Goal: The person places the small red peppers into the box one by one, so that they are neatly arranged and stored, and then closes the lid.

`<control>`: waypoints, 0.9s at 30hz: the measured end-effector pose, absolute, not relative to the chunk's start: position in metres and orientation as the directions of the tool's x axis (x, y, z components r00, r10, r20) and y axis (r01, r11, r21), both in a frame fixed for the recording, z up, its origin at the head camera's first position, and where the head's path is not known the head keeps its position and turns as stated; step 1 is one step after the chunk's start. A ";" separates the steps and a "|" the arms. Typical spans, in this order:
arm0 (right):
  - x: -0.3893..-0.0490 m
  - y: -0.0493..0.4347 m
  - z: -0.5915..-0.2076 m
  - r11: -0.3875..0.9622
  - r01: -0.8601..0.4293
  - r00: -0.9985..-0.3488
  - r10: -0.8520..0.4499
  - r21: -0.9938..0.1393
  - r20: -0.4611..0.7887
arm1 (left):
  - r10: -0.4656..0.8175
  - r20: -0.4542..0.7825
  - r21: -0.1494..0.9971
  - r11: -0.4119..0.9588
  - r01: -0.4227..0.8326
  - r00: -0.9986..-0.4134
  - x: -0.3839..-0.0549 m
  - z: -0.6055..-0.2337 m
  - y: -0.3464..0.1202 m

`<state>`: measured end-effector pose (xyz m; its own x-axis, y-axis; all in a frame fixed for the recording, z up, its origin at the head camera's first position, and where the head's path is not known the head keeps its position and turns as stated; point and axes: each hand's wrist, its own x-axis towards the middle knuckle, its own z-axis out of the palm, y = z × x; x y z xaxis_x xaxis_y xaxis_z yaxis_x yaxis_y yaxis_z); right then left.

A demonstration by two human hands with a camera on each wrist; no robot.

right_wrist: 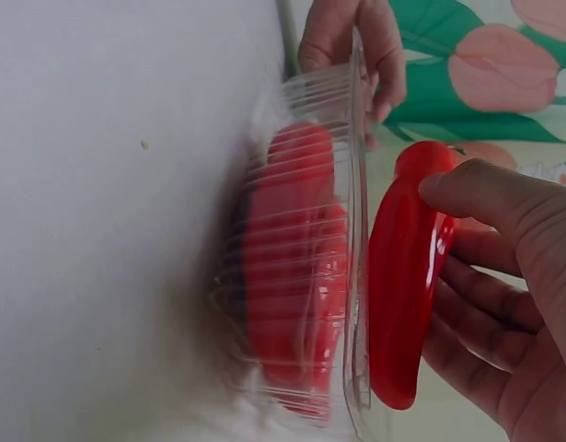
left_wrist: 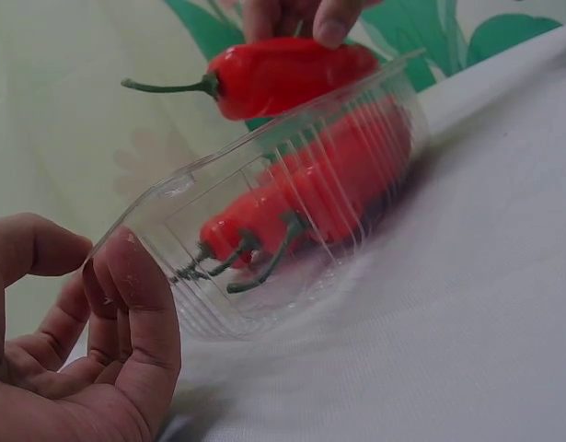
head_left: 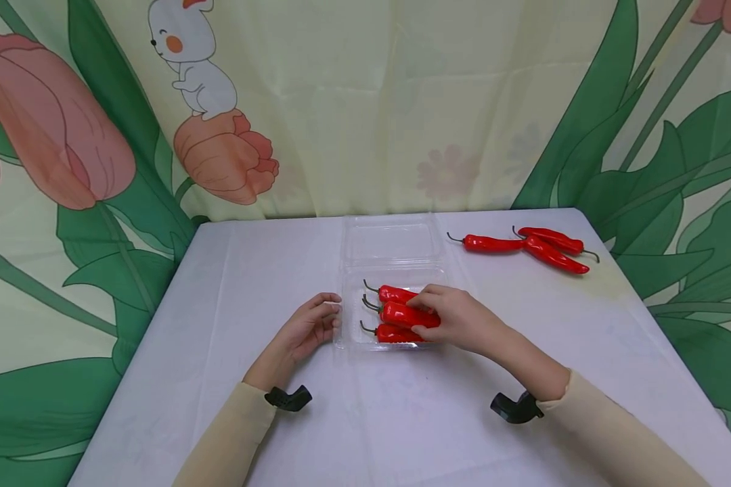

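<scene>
A glossy red chili pepper (head_left: 402,314) with a green stem is held by my right hand (head_left: 472,319), thumb on one side and fingers on the other. In the left wrist view this pepper (left_wrist: 283,78) is raised above the rim of a clear plastic container (left_wrist: 195,308). More red peppers (left_wrist: 329,175) lie side by side inside, stems toward the left hand. My left hand (head_left: 309,328) pinches the container's left edge between thumb and fingers. The hinged lid (head_left: 390,241) lies folded back, away from me.
Three more red peppers (head_left: 557,258) lie in a loose group at the table's back right. A white cloth covers the table (head_left: 268,270). Behind it hangs a curtain (head_left: 353,122) printed with tulips and a rabbit. Each wrist carries a black mount (head_left: 518,408).
</scene>
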<state>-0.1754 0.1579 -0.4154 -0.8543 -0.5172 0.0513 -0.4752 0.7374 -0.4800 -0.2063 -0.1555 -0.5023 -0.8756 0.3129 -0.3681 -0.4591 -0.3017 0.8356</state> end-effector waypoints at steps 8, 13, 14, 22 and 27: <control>-0.175 0.160 -0.421 0.736 -0.473 -0.850 -0.527 -0.484 0.031 | 0.317 -0.362 0.837 -0.303 -0.455 -0.877 -0.206 -0.502 -0.155; -0.175 0.161 -0.423 0.738 -0.467 -0.849 -0.528 -0.487 0.015 | 0.321 -0.365 0.833 -0.307 -0.460 -0.874 -0.206 -0.501 -0.155; -0.174 0.161 -0.424 0.737 -0.468 -0.848 -0.530 -0.487 0.012 | 0.322 -0.365 0.832 -0.308 -0.462 -0.873 -0.206 -0.501 -0.155; -0.172 0.161 -0.424 0.731 -0.481 -0.839 -0.544 -0.485 0.012 | 0.318 -0.369 0.834 -0.302 -0.462 -0.873 -0.206 -0.501 -0.154; -0.172 0.160 -0.425 0.731 -0.477 -0.840 -0.543 -0.488 0.007 | 0.314 -0.364 0.841 -0.294 -0.454 -0.877 -0.206 -0.500 -0.154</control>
